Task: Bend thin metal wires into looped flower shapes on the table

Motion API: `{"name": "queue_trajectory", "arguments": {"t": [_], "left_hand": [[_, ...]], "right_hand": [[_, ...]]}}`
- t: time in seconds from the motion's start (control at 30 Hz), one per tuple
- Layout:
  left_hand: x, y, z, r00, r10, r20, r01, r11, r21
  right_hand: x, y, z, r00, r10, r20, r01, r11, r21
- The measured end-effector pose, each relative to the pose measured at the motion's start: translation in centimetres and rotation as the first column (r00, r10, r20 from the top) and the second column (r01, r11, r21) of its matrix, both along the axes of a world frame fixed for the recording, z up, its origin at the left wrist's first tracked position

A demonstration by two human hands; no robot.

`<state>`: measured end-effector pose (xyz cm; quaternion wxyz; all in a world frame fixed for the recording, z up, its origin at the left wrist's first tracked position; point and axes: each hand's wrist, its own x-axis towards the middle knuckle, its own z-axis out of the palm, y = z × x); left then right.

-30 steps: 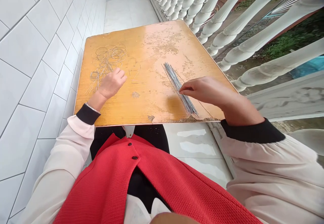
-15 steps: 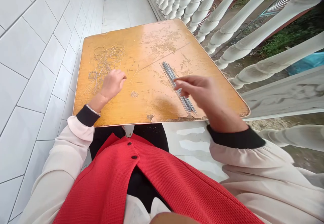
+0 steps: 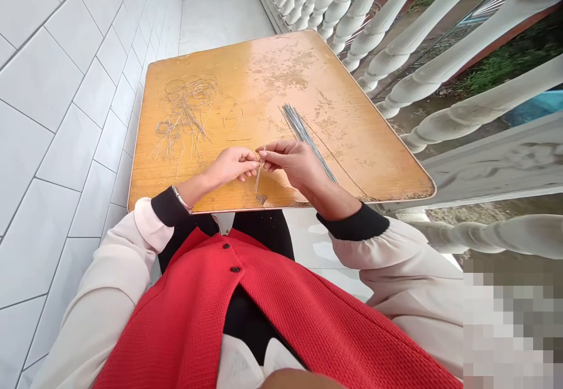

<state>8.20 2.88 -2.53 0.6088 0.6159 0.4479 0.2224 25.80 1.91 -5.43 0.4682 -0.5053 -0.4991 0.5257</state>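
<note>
Worn wooden tabletop (image 3: pixel 281 66), thin wire (image 3: pixel 259 175) pinched in right hand (image 3: pixel 292 163), left hand (image 3: pixel 231 165) curled beside

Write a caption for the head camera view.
Left hand and right hand pinch a thin wire over a worn wooden tabletop, beside straight wires.

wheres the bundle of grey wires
In the head view, the long grey wire bundle lies diagonally on the orange wooden tabletop, right beside the right hand.

Grey wires (image 3: pixel 298 131), mottled orange tabletop (image 3: pixel 246 78), red vest (image 3: pixel 185 324)
</note>
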Motion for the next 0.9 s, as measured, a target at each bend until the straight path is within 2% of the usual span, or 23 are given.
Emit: {"name": "queue_trajectory", "arguments": {"t": [0.23, 0.43, 0.7, 0.8, 0.9], "left_hand": [[0.2, 0.2, -0.5, 0.997, 0.071, 0.027, -0.071, 0.997, -0.018], [0.3, 0.2, -0.5, 0.998, 0.058, -0.031, -0.056, 0.997, 0.044], [0.3, 0.1, -0.7, 0.992, 0.047, -0.120, -0.029, 0.989, 0.146], [0.3, 0.3, -0.6, 0.990, 0.081, -0.118, -0.065, 0.989, 0.134], [-0.1, 0.6, -0.5, 0.991, 0.111, -0.077, -0.103, 0.989, 0.107]], "right_hand": [[-0.7, -0.1, -0.3, 0.998, 0.045, 0.040, -0.047, 0.997, 0.060], [-1.1, -0.2, 0.4, 0.999, 0.051, -0.001, -0.051, 0.999, 0.011], [-0.5, -0.1, -0.1, 0.995, 0.088, -0.040, -0.090, 0.995, -0.052], [-0.6, 0.0, 0.2, 0.999, 0.048, -0.019, -0.050, 0.994, -0.096], [0.6, 0.3, 0.8, 0.995, -0.048, 0.090, 0.056, 0.995, -0.087]]}}
